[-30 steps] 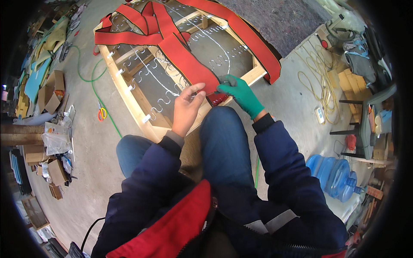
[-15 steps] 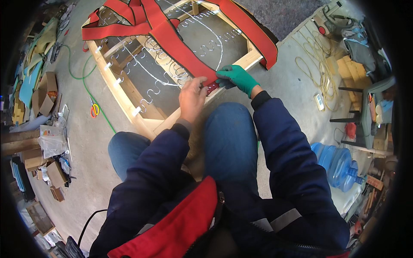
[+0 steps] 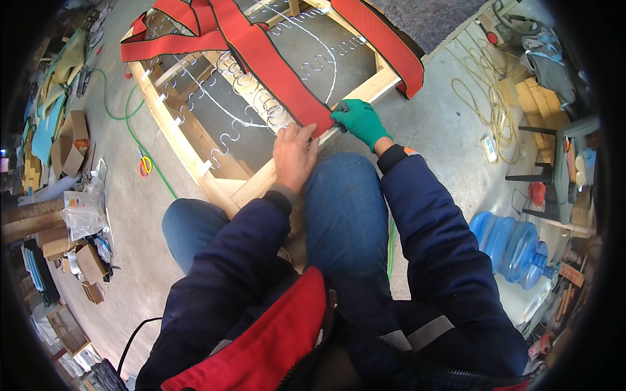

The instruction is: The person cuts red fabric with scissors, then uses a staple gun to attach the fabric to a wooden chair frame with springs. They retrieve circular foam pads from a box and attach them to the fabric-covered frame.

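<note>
A red webbing strap (image 3: 277,65) with dark edges runs across a wooden seat frame (image 3: 176,130) down to its near rail. At the strap's near end, my bare left hand (image 3: 295,155) has its fingers bent onto the left edge. My right hand (image 3: 362,122), in a green glove with dark fingertips, pinches the right corner of the same end. The fingertips partly hide how the end sits on the rail. Under the strap are coil springs (image 3: 264,104), zigzag springs (image 3: 225,144) and white cord.
Another red strap (image 3: 385,45) hangs over the frame's right side; more webbing is heaped at the far left. Orange-handled scissors (image 3: 145,166) lie by a green hose (image 3: 134,133). To the right are a yellow cord (image 3: 486,98), a grey chair (image 3: 567,176) and a blue water bottle (image 3: 512,251).
The strap's near end, folded with its patterned underside showing before, now lies flatter over the near rail. Both hands have shifted slightly, staying at that end.
</note>
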The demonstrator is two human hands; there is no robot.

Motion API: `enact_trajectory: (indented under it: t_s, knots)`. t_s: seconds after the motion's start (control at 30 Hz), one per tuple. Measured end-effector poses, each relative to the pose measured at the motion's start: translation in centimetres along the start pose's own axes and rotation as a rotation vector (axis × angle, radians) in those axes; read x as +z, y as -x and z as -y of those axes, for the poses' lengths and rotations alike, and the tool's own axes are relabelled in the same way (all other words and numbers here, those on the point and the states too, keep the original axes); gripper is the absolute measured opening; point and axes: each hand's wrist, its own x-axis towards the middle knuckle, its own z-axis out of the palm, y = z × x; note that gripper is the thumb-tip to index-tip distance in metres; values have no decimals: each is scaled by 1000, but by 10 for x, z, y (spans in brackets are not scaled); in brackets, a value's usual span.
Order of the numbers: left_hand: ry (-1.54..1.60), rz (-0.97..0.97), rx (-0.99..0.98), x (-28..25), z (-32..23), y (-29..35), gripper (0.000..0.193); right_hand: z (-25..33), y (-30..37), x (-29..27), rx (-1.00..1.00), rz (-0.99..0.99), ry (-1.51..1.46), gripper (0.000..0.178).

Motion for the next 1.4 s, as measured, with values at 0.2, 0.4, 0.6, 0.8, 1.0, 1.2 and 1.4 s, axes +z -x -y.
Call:
enact_trajectory:
  t_s: [0.2,0.4,0.6,0.8,1.0,1.2,1.4]
  knots:
    - [-126,16,70,-1,-2,-5,29,-9,0,2,72,-18,-127,22]
    - [-247,17,329,-1,6,-16,28,-19,-15,2,-123,8,318,27]
    - [-358,102,377,4,7,-15,28,-23,4,-8,-199,-287,536,21]
    - [-333,132,373,8,7,-11,31,-33,19,8,-475,-305,648,20]
    - [-103,118,377,-1,15,-6,31,-53,15,17,-510,-331,620,25]
    - [26,112,317,-7,23,-5,28,-58,16,24,-480,-354,541,33]
    - [97,144,311,-6,24,-10,24,-60,14,23,-490,-325,558,33]
